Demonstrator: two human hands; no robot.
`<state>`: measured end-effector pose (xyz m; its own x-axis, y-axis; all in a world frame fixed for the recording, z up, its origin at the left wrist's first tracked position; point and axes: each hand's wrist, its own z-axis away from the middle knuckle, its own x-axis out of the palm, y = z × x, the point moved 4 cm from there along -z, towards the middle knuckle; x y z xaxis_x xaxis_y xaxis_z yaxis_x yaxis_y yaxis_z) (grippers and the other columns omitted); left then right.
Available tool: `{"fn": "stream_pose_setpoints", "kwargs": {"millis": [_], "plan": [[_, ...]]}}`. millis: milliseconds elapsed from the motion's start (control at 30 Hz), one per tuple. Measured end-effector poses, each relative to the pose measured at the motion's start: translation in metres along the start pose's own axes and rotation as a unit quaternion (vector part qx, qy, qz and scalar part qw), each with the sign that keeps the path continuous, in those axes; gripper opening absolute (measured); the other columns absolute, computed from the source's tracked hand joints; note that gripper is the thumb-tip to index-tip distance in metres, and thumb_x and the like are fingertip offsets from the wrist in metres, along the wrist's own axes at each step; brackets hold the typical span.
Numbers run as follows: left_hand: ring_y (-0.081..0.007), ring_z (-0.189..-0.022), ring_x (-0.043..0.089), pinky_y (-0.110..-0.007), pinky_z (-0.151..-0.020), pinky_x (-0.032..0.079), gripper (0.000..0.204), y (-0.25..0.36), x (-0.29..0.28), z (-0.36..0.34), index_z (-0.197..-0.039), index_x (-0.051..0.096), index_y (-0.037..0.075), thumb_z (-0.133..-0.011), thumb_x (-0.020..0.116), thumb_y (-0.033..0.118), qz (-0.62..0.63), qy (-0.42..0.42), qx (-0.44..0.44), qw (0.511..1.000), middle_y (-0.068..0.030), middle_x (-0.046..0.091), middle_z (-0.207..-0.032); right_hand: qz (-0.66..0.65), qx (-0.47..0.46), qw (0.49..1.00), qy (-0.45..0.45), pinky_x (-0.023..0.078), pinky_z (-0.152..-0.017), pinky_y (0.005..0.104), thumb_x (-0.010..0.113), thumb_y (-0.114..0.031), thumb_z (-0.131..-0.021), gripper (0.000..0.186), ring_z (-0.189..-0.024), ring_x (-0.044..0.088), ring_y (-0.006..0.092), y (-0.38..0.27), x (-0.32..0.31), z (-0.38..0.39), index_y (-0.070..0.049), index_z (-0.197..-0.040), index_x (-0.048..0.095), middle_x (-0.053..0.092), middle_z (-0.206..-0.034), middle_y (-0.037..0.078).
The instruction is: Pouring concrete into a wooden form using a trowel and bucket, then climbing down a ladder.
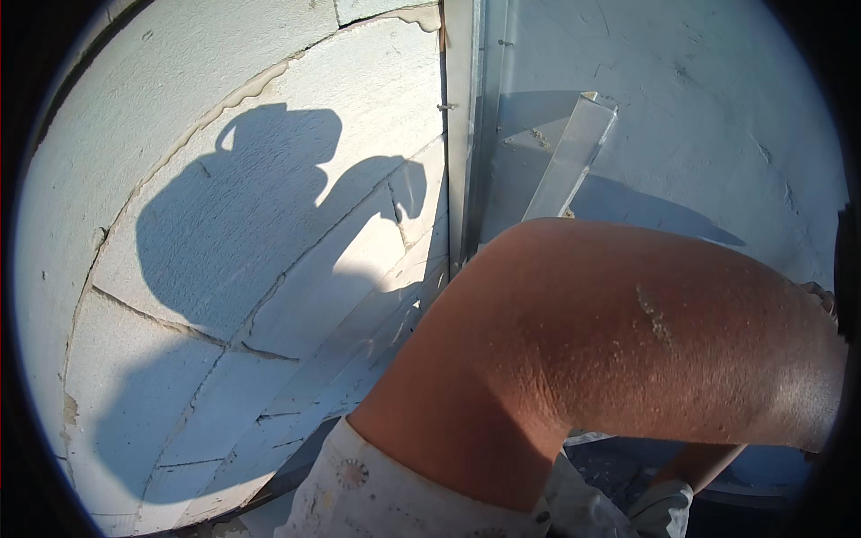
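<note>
A bare, dust-marked arm [664, 332], seemingly my left, rises from a pale short sleeve [395, 484]. It bends at the elbow and crosses to the right. Its hand is lost at the dark right rim, where a small dark shape [821, 296] cannot be made out. Under it part of a second forearm [700, 462] shows, coming out of a pale cuff [664, 511]; its hand is hidden or outside the picture. Behind the elbow a pale channel-shaped strip [569, 157] stands tilted in front of a grey panel [700, 90]. Its lower end is hidden by the arm.
On the left is a wall of white blocks [359, 81] with rough mortar joints; my shadow falls across it. An upright metal profile [465, 117] runs along the corner between wall and panel. Screws or nails stick out of it. Dark, cluttered ground shows low down.
</note>
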<state>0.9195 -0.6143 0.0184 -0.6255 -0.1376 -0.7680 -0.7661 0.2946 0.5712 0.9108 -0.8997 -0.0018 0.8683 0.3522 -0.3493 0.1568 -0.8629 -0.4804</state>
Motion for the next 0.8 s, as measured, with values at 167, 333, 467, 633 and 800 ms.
{"fn": "stream_pose_setpoints", "kwargs": {"millis": [167, 333, 467, 633, 800], "plan": [[-0.0280, -0.065, 0.068, -0.040, -0.072, 0.055, 0.029, -0.051, -0.003, 0.015, -0.080, 0.072, -0.002, -0.084, 0.068, 0.026, -0.022, 0.126, -0.092, 0.988, -0.0161, 0.067, -0.065, -0.016, 0.002, 1.000, -0.026, 0.049, -0.083, 0.0363, 0.031, -0.037, -0.102, 0.048, -0.092, 0.061, 0.0239, 0.036, -0.010, 0.006, 0.001, -0.098, 0.061, 0.064, -0.096, 0.012], [-0.0288, -0.085, 0.069, -0.044, -0.086, 0.050, 0.045, -0.177, 0.048, 0.043, -0.086, 0.072, -0.001, -0.088, 0.063, 0.043, -0.125, 0.192, -0.272, 0.935, -0.0164, 0.069, -0.080, 0.021, -0.002, 1.000, -0.011, 0.049, -0.085, 0.0357, 0.033, -0.042, -0.101, 0.051, -0.089, 0.063, 0.0235, 0.043, -0.020, 0.003, -0.001, -0.096, 0.062, 0.064, -0.095, 0.011], [-0.0275, -0.069, 0.067, -0.045, -0.093, 0.045, 0.045, -0.199, 0.069, 0.050, -0.070, 0.068, 0.002, -0.086, 0.065, 0.044, -0.175, 0.270, -0.293, 0.900, -0.0140, 0.064, -0.063, 0.045, -0.005, 0.999, -0.020, 0.046, -0.090, 0.0381, 0.030, -0.039, -0.102, 0.052, -0.092, 0.062, 0.0259, 0.046, -0.024, 0.001, 0.002, -0.099, 0.064, 0.065, -0.098, 0.013], [-0.0244, -0.059, 0.063, -0.046, -0.095, 0.043, 0.046, -0.198, 0.067, 0.053, -0.061, 0.066, 0.005, -0.084, 0.066, 0.045, -0.170, 0.282, -0.273, 0.904, -0.0117, 0.060, -0.056, 0.082, 0.024, 0.996, -0.034, 0.046, -0.092, 0.0382, 0.031, -0.041, -0.100, 0.055, -0.096, 0.063, 0.0258, 0.060, -0.032, -0.008, 0.002, -0.099, 0.065, 0.067, -0.101, 0.013], [-0.0206, -0.054, 0.058, -0.044, -0.093, 0.042, 0.036, -0.200, 0.068, 0.055, -0.053, 0.064, 0.007, -0.079, 0.066, 0.032, -0.175, 0.313, -0.264, 0.895, -0.0099, 0.057, -0.052, 0.089, 0.038, 0.993, -0.070, 0.046, -0.095, 0.0390, 0.031, -0.042, -0.099, 0.057, -0.100, 0.064, 0.0265, 0.072, -0.037, -0.022, 0.002, -0.101, 0.067, 0.069, -0.103, 0.012]]}}
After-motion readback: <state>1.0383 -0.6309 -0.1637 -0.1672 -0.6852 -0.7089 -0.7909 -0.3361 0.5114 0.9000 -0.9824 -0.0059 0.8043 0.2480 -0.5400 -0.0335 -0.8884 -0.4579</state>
